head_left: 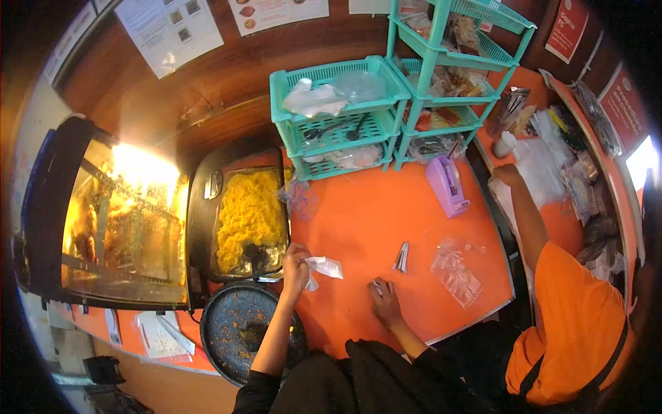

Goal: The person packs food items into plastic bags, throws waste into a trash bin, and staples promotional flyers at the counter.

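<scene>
The orange bench (358, 207) fills the centre. The left hand (298, 265) pinches a white paper (326, 267), which projects to that hand's right. The right hand (385, 305) lies curled on the bench; its grip cannot be told. A stapler (401, 257) lies just beyond it.

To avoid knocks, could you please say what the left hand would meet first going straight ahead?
The left hand would probably meet the crumpled clear plastic, before the teal rack; depth is unclear.
</scene>
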`<action>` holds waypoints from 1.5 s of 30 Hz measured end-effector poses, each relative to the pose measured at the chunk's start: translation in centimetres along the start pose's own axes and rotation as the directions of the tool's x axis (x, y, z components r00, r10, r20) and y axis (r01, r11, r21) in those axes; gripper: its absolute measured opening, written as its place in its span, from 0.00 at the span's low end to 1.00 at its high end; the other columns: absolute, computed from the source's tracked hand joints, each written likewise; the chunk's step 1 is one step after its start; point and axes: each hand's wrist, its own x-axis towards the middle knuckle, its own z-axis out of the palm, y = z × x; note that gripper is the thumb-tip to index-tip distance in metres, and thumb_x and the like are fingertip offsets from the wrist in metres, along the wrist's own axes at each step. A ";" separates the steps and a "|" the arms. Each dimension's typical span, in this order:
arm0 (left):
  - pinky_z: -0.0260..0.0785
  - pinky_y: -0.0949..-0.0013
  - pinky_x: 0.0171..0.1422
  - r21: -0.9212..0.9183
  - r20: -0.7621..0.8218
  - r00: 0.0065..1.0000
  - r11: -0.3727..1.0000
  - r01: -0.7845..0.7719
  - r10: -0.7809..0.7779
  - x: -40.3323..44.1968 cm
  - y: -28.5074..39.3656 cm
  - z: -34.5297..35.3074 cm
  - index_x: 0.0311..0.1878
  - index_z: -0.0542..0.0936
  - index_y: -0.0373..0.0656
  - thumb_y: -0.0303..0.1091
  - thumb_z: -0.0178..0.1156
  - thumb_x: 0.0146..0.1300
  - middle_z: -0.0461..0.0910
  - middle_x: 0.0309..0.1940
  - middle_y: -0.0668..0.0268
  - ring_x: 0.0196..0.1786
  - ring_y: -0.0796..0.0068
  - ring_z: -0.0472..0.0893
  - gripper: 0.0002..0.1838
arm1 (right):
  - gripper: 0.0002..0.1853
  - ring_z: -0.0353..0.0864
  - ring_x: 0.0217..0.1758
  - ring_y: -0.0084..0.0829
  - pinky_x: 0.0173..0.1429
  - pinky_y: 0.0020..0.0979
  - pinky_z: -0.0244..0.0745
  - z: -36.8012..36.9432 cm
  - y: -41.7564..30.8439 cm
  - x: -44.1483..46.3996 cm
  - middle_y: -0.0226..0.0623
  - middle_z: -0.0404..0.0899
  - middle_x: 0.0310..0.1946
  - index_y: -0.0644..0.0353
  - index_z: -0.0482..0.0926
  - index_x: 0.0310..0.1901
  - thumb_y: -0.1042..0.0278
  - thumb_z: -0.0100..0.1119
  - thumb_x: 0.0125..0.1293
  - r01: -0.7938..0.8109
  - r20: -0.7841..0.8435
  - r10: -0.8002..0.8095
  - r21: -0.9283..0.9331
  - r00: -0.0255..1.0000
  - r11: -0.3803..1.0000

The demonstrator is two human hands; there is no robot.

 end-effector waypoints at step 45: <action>0.75 0.69 0.39 -0.746 -0.313 0.942 -0.584 -0.321 -0.118 -21.3 10.3 -13.7 0.43 0.75 0.43 0.46 0.55 0.67 0.79 0.31 0.63 0.32 0.73 0.79 0.15 | 0.36 0.65 0.59 0.46 0.62 0.46 0.61 -6.9 -38.7 4.5 0.50 0.68 0.52 0.63 0.74 0.50 0.34 0.59 0.53 0.576 -0.052 -0.826 0.741 0.561 0.345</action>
